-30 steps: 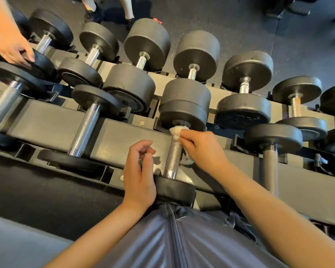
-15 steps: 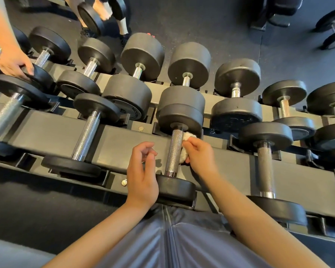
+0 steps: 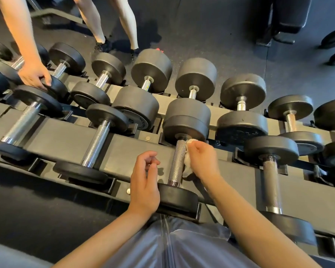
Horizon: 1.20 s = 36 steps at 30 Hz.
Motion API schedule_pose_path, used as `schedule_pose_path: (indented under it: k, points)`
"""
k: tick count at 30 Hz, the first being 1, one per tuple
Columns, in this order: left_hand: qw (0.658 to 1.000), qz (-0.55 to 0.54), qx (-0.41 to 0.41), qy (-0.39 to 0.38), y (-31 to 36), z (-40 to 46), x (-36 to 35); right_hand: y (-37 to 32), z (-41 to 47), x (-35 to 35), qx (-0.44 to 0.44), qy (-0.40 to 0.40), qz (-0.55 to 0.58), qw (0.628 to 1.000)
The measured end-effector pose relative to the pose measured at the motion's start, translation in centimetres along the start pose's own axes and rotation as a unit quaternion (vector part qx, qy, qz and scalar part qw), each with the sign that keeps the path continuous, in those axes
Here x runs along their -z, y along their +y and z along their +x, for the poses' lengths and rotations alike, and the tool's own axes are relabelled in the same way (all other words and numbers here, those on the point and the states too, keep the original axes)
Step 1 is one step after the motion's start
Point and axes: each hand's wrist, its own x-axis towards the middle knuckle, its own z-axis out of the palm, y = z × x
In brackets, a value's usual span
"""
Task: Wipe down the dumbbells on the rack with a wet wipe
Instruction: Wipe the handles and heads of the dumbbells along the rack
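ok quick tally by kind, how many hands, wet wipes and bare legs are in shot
hands: 3, left hand, right hand, another person's hand
wet wipe: 1
bare legs: 2
total: 6

faint raised markings on dumbbell end faces [image 3: 141,120], too blurred to read

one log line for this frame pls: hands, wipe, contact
right hand: holds wet wipe against knurled handle of front dumbbell | left hand: loosely curled, holds nothing, beside handle | stage: wiping handle
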Motion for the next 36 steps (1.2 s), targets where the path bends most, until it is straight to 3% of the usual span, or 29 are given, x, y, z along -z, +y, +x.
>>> schedule_pose_path:
  k: [1, 3, 7, 10, 13, 18, 21, 24, 27, 29, 33, 36]
  points:
    - [1.0, -0.002, 0.006, 0.0, 0.1, 0.0, 0.0, -0.3, -0.8, 0.1, 0.096, 0.003, -0.084, 0.992]
    - [1.0, -0.002, 0.015, -0.003, 0.3, 0.0, 0.0, -1.0, -1.3, -0.2, 0.224, -0.026, -0.256, 0.94]
    - [1.0, 0.003, 0.021, -0.001, 0.7, 0.0, -0.3, -2.3, -0.3, -1.0, 0.269, -0.03, -0.481, 0.834]
    - [1.0, 0.006, 0.02, 0.012, 0.7, 0.0, -0.3, -2.5, 1.0, -0.2, 0.294, -0.013, -0.522, 0.801]
    - [1.0, 0.011, 0.02, 0.01, 0.8, 0.0, -0.4, -1.3, 1.3, 0.7, 0.326, -0.001, -0.476, 0.817]
    - [1.0, 0.015, 0.002, 0.01, 1.0, 0.0, -0.5, 2.6, 0.1, 1.2, 0.195, 0.019, -0.238, 0.951]
    - [1.0, 0.015, -0.005, 0.005, 1.0, -0.1, -0.5, 3.6, -0.5, 1.3, 0.193, 0.037, -0.166, 0.966]
    - [1.0, 0.015, 0.0, 0.008, 0.8, -0.1, -0.5, 1.6, -1.1, 1.5, 0.254, 0.065, -0.154, 0.953]
    - [1.0, 0.019, 0.002, 0.007, 0.7, -0.1, -0.5, -0.7, -0.1, 1.8, 0.269, -0.026, -0.375, 0.887]
    - [1.0, 0.017, -0.001, 0.01, 0.6, 0.0, -0.5, -2.0, 1.1, 1.8, 0.261, -0.057, -0.452, 0.851]
    - [0.999, 0.022, -0.022, 0.01, 0.3, 0.0, -0.5, -4.0, 2.6, 0.0, 0.253, -0.087, -0.509, 0.818]
    - [0.999, 0.021, -0.024, 0.012, 0.2, 0.0, -0.5, -3.5, 2.6, -0.7, 0.233, -0.075, -0.508, 0.826]
